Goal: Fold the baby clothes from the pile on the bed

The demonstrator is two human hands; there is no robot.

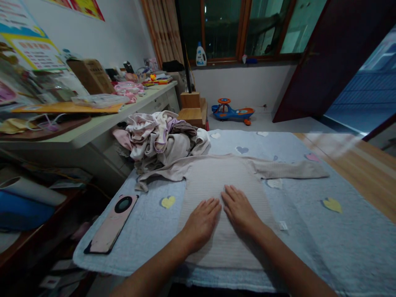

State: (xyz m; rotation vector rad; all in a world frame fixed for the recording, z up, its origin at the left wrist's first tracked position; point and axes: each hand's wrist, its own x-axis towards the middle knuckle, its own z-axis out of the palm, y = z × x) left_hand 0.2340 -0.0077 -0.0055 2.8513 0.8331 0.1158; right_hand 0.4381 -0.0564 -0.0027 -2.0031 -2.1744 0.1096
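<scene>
A beige striped long-sleeved shirt (222,173) lies spread out on a light blue cloth with heart shapes (309,231). Its right-hand sleeve stretches straight out, while the left-hand one bends beside a heap of clothes (173,142). My left hand (202,222) rests flat on the middle of the shirt, fingers stretched forward. Close beside it, my right hand (241,210) also lies flat on the fabric with its fingers extended. Neither hand grips anything. A small white tag (283,225) shows near the shirt's right edge.
A pink phone (113,227) lies face down on the cloth's left side. Along the left wall stands a cluttered desk (93,132) with a cardboard box (91,76). Beyond the cloth are a wooden block (192,113) and a blue-orange ride-on toy (232,111). A detergent bottle (201,55) stands on the windowsill.
</scene>
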